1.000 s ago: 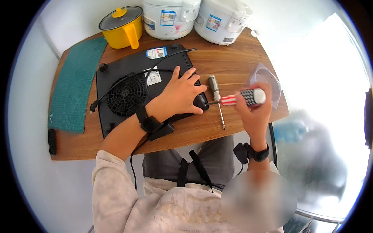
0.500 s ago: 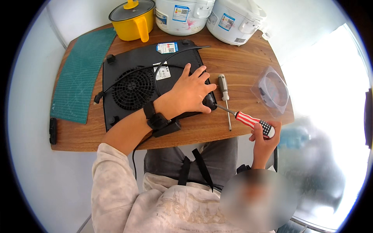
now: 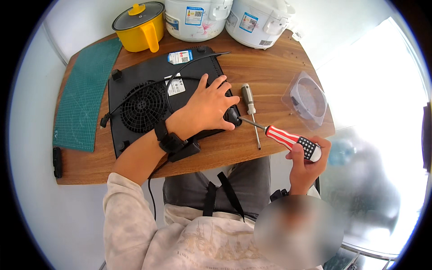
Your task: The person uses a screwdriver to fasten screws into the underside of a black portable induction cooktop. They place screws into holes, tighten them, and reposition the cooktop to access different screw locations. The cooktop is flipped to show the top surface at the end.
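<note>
A black induction cooker (image 3: 130,77) lies upside down on the table, its round fan grille (image 3: 143,106) facing up. My left hand (image 3: 204,105) rests spread on its right part, thumb near the front right corner. In my right hand (image 3: 308,164) is a screwdriver with a red-and-white striped, starred handle (image 3: 288,138), gripped near the handle's end. Its shaft points left, and the tip meets the black foot (image 3: 232,116) at that corner; the exact contact is too small to make out. The cooker's black power cord (image 3: 177,74) loops across the underside and passes beneath my left hand.
A second screwdriver, grey-handled (image 3: 248,96), lies right of the cooker. Farther right sits a clear plastic piece with a ring (image 3: 310,99). A green cutting mat (image 3: 85,94) covers the left side. Along the back stand a yellow pot (image 3: 139,33) and two white rice cookers (image 3: 194,20) (image 3: 256,24).
The whole view has shifted, so the table things appear farther left. The striped screwdriver shows slightly more shaft outside the corner foot. My left hand keeps its place on the cooker.
</note>
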Motion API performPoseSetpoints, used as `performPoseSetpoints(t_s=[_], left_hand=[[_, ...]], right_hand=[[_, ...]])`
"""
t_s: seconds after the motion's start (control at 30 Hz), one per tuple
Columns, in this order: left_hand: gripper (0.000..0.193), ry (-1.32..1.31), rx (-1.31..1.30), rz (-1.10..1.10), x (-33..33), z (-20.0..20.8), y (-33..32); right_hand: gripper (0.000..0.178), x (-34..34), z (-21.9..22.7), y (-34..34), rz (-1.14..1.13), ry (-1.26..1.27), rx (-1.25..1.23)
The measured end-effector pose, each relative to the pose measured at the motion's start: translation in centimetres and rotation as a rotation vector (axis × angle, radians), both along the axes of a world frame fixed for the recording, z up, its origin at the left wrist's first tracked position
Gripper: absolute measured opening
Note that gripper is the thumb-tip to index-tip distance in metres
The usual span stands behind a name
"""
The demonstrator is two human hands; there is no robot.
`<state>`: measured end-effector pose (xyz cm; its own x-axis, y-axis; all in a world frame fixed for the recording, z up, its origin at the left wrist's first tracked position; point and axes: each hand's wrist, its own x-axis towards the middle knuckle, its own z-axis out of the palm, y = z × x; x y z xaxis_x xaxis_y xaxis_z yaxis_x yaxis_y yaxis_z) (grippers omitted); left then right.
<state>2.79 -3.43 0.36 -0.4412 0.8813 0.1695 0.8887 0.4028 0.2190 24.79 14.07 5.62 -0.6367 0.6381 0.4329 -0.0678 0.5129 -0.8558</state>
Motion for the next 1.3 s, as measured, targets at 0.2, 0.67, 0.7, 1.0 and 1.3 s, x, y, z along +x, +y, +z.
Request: performPoseSetpoints(t_s=[0.2, 0.67, 0.7, 1.0, 1.3], left_hand=[[0.062, -0.011, 0.007, 0.000, 0.1, 0.2, -0.1], [0.054, -0.014, 0.031, -0.014, 0.0, 0.1, -0.2], [0.053, -0.033, 0.014, -0.022, 0.2, 0.1, -0.1], [0.045, -0.046, -0.014, -0.069, -0.1, 0.2, 0.0], [0.044, -0.042, 0.007, -0.074, 0.0, 0.2, 0.0]], right_hand=[[0.037, -2.0, -1.0, 0.2, 0.023, -0.099, 0.292], [0.032, -2.5, 0.3, -0.2, 0.032, -0.123, 0.264], [0.031, -2.1, -0.9, 0.4, 0.005, -0.155, 0.197], [0.032, -0.7, -1.3, 1.3, -0.043, -0.025, 0.108], [0.033, -1.1, -1.7, 0.8, -0.042, -0.083, 0.138]])
